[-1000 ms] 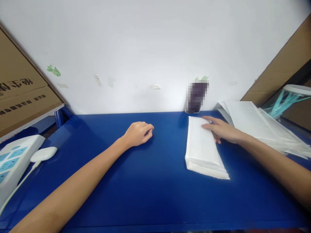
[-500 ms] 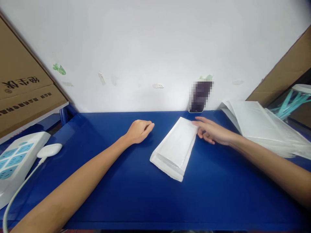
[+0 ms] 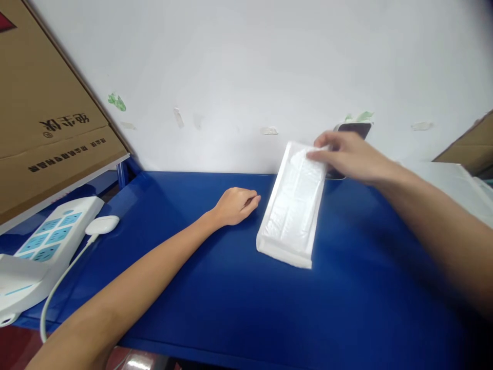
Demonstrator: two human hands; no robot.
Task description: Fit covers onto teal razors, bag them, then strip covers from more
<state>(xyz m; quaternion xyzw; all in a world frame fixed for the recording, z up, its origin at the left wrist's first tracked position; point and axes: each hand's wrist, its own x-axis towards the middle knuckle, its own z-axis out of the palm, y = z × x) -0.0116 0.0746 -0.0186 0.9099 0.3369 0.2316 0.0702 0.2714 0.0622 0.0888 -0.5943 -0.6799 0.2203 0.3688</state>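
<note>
Packet [image 3: 292, 208] tilted up from blue table [image 3: 215, 293], right hand [image 3: 346, 154] pinching its far end, left hand [image 3: 235, 205] curled closed beside

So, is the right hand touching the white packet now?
Touching. The head view shows the right hand with its fingertips pinching the far end of the white packet, with no gap between them.

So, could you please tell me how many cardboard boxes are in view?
2. One cardboard box stands at the left, above the power strip; the second box shows a corner at the right edge, beyond the white sheets. More may be hidden.
</note>
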